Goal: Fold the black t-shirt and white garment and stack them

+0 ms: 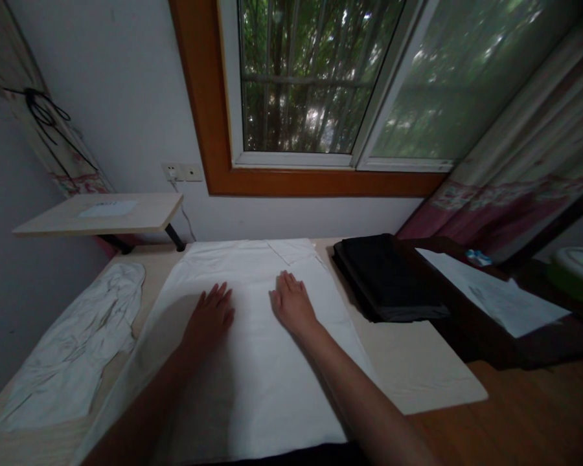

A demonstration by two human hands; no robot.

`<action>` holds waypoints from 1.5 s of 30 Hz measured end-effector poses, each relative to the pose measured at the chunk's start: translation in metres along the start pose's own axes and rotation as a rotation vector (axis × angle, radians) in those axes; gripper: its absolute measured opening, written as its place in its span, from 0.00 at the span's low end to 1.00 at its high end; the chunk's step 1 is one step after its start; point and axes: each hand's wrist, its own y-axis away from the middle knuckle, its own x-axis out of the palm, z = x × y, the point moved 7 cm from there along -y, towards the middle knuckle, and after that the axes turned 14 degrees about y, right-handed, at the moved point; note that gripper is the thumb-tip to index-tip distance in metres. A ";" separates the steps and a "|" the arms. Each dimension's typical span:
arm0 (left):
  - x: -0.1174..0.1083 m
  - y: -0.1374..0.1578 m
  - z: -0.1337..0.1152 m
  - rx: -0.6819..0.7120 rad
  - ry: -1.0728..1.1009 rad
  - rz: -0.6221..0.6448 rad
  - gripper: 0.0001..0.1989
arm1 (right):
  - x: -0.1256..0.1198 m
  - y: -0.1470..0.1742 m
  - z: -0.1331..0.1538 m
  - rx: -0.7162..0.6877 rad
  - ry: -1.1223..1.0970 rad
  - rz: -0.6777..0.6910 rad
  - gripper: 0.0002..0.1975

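Observation:
A large white cloth (267, 369) lies spread over the middle of the table, hanging to its near edge. Its kind as a garment is hard to make out, though a seam or flap shows near the far right corner. On its left half rests my left hand (211, 314), palm down with the fingers slightly apart. My right hand (292, 301) lies flat on the cloth's right side, a bit farther from me. Neither hand grips anything.
To the left lies a crumpled white cloth (78, 343). A folded black stack of cloth (388, 278) sits on the right of the table (418, 369). A small raised shelf (63, 217) stands at the back left. Beyond the table's right side is a paper sheet (495, 298) on a dark surface.

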 end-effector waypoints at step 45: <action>-0.001 -0.013 -0.002 -0.012 -0.046 0.024 0.27 | -0.005 0.000 0.018 -0.238 -0.043 -0.048 0.27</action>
